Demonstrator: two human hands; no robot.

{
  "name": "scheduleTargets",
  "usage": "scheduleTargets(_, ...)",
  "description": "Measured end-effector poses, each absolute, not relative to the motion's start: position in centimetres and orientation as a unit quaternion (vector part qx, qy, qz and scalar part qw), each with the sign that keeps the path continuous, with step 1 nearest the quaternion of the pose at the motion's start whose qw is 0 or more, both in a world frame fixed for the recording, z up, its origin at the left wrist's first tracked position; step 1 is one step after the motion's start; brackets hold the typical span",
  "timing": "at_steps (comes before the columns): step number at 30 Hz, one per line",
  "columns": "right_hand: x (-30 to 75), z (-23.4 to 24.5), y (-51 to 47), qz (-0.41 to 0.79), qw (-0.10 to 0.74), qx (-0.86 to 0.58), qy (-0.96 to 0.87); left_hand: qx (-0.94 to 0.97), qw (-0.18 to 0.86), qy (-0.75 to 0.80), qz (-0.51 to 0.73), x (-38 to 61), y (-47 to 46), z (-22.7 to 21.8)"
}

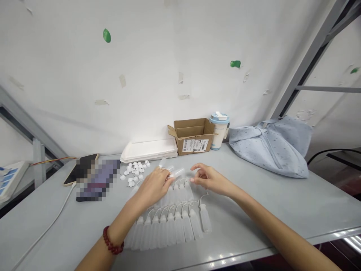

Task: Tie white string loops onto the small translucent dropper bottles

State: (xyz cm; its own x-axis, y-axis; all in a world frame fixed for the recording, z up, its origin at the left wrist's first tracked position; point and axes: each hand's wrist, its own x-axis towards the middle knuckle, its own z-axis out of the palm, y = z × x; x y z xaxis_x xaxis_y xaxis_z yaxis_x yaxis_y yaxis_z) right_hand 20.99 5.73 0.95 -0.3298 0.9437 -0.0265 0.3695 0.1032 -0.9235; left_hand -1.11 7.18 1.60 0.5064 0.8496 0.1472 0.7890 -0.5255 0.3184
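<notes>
Clutching translucent plastic bottles [178, 173], the left hand [154, 185] faces the right hand [210, 178], its grip unclosed — bottles probably light, slick and squeezable, best taken by the neck [203, 206]

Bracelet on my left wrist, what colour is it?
The bracelet is dark red; it shows in the head view.

The left forearm [130, 211] slants up from seven o'clock, its wrist [138, 200] fairly straight, and the left grip [153, 185] lies just below centre with its back uppermost, fingers curled closed and thumb [168, 183] angled toward two o'clock. The right forearm [267, 216] reaches in from four o'clock; the right grip [211, 178] points toward ten o'clock, index finger [199, 166] bent, thumb [199, 181] beneath it, their tips apart. The two stand near each other, not touching.
</notes>
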Motion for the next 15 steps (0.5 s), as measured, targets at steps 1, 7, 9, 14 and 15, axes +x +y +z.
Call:
scheduleTargets(1, 21.4, 1.2, 5.8, 0.447, 0.303, -0.497, -0.679, 0.857, 0.101, 0.487, 0.134, -1.5, 7.6, 1.6)
scheduleTargets(7, 23.4, 2.9, 5.6, 0.517, 0.118, -0.409, -0.743, 0.838, 0.082, 0.531, 0.096, -3.0, 9.3, 0.8)
scheduleTargets(9, 23.4, 3.1, 5.3, 0.561, 0.031, -0.355, -0.747, 0.839, 0.068, 0.532, 0.092, -3.0, 9.4, 0.7)
scheduleTargets(14, 22.9, 3.0, 5.1, 0.581, -0.086, -0.321, -0.743, 0.82, 0.037, 0.565, 0.085, -2.8, 9.5, 0.7)
scheduleTargets(15, 22.8, 2.9, 5.0, 0.58, -0.097, -0.322, -0.742, 0.815, 0.037, 0.573, 0.085, -2.7, 9.5, 0.7)
